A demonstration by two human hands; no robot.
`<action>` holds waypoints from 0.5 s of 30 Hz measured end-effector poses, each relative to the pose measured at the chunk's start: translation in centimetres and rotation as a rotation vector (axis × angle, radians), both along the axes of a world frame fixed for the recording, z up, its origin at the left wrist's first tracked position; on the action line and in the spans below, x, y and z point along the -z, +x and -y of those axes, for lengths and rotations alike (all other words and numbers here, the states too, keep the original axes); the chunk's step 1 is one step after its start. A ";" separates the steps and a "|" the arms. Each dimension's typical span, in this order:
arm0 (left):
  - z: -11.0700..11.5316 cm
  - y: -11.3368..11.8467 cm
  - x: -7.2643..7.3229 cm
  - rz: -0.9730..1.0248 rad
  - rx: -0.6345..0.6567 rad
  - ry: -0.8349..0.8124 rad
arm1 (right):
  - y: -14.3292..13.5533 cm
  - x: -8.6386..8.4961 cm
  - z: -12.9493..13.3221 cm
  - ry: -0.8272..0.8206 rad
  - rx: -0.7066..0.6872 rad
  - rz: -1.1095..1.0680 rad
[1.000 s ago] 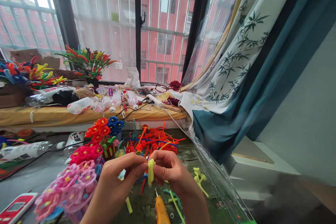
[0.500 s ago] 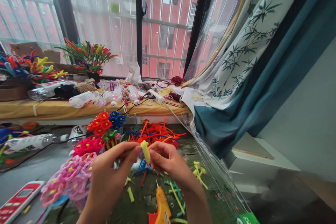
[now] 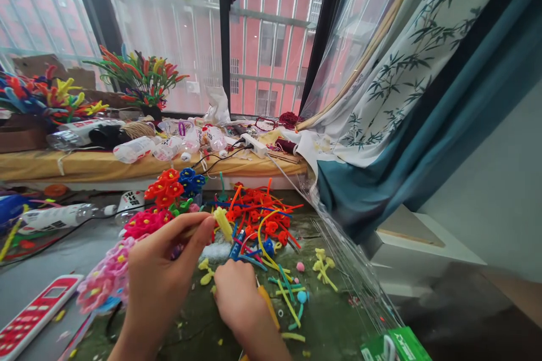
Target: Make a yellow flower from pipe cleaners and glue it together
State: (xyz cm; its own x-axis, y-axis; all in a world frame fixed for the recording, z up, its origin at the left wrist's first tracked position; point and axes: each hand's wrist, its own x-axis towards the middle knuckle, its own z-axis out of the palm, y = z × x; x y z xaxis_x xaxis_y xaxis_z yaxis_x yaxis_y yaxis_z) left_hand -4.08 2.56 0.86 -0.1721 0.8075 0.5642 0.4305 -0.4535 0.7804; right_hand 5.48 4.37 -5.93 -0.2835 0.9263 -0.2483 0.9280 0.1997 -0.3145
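Observation:
My left hand (image 3: 169, 259) is closed in a pinch, holding a pale yellow pipe-cleaner bundle (image 3: 223, 224) raised above the table. Lower and to the right, my right hand (image 3: 239, 296) is down at the tabletop with its knuckles up; its fingers are hidden beneath it. A bit of yellow shows at its left edge. Partly covered by that hand is a yellow hot glue gun (image 3: 267, 307). Small yellow pipe-cleaner pieces (image 3: 206, 272) lie just left of it. A blue-handled tool (image 3: 237, 245) lies beyond the knuckles.
Pink pipe-cleaner flowers (image 3: 105, 276) stand beside my left forearm, with red flowers (image 3: 164, 187) behind. Red pipe-cleaner pieces (image 3: 266, 214) are heaped at the back. A yellow flower piece (image 3: 324, 268) and a green box (image 3: 396, 344) lie right. Plastic bottles (image 3: 135, 149) line the sill.
My right hand has left the yellow bundle and dropped to the table, over the glue gun. My left hand keeps the bundle and has shifted slightly left and up in view.

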 end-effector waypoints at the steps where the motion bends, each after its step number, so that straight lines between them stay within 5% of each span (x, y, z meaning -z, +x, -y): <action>1: 0.0 0.0 0.0 -0.005 0.003 0.007 | -0.4 0.5 -0.1 -0.009 -0.003 0.026; 8: -0.2 0.0 0.0 -0.009 0.032 0.015 | -1.4 1.7 -0.3 -0.021 -0.019 0.025; 15: -0.7 -0.9 0.7 -0.147 0.014 0.059 | 1.5 -1.7 0.3 0.166 0.143 -0.208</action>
State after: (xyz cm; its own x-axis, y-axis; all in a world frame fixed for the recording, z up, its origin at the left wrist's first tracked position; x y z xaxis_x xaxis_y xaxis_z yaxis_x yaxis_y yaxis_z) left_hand -4.96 3.27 0.21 -0.0726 0.7742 0.6288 0.5315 -0.5035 0.6812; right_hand 6.94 4.03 -4.20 -0.1762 0.9835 -0.0402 0.8697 0.1364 -0.4743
